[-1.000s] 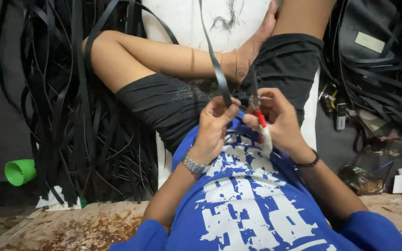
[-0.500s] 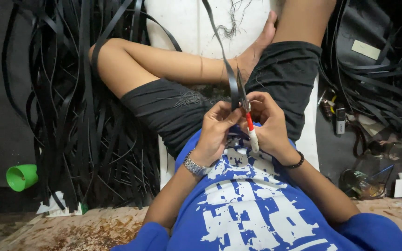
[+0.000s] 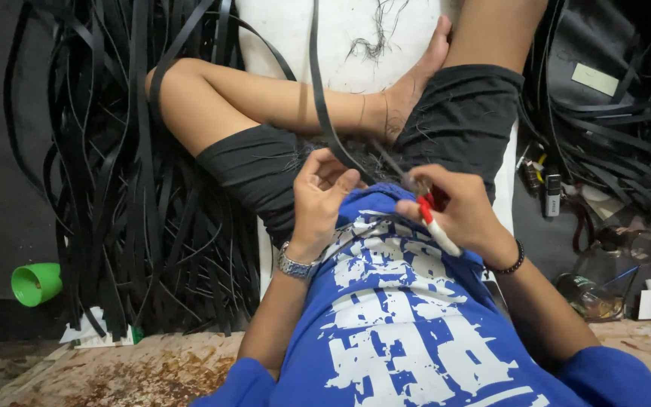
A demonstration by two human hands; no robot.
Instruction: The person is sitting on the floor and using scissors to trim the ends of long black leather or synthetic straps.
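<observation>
Room scant between knees, strip heaps (image 3: 129, 188) at nine and three o'clock; left hand (image 3: 319, 197) pinching thin black strip (image 3: 324, 113), right hand (image 3: 453, 211) clenched round red-and-white cutter (image 3: 435, 226).

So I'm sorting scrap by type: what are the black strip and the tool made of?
The strip in the left hand looks like rubber: matte black, bending limply. The tool in the right hand seems to have a smooth red-and-white plastic handle; its tip is blurred, maybe metal.

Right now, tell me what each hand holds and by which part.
The right hand grips a red-and-white-handled cutting tool by its handle. The left hand pinches a black strip near its lower end.
</observation>
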